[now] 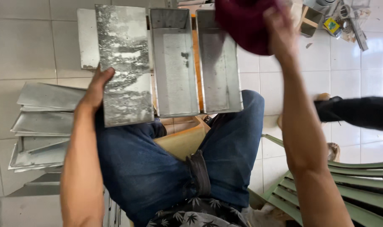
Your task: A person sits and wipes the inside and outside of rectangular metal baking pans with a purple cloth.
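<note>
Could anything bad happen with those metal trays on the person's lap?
Maybe. The left hand grips only the edge of a flat metal sheet, so thin metal might cut fingers. Two metal trays rest on the knees with nothing holding them, so they could slide off while the right hand is busy with the dark red cloth.

Left hand: the left hand (97,90) gripped the near left edge of a mottled metal sheet (123,63), thumb on top.
Right hand: the right hand (279,29) clutched a dark red cloth (244,25), blurred, beyond the trays.
Trays: two long metal trays (195,63) lay side by side between the hands, just right of the sheet.
Left of the left hand: a stack of metal trays (42,126) sat on the tiled floor (19,46).
Right of the right arm: a green slatted chair (351,189) stood near.
</note>
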